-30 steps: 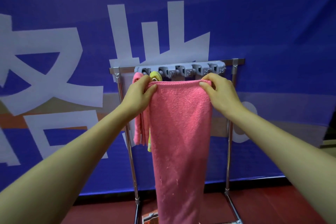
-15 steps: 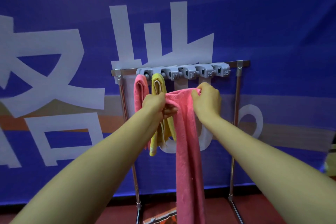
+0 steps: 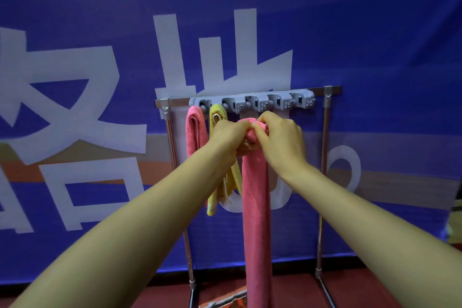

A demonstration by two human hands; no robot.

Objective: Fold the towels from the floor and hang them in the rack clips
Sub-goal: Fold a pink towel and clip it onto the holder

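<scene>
Gripping pink towel (image 3: 256,207): left hand (image 3: 228,136), right hand (image 3: 280,140); white characters (image 3: 225,70) on banner (image 3: 350,20)

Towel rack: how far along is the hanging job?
Done: one pink towel and a yellow towel hang from the left clips. In hand: left hand and right hand bunch the top of a second pink towel. Left: clipping it; clips further right look free.

Our rack (image 3: 325,89) stands on the red floor (image 3: 362,290); a pink towel (image 3: 193,132) and a yellow towel (image 3: 217,112) hang in its left clips (image 3: 252,102).
</scene>
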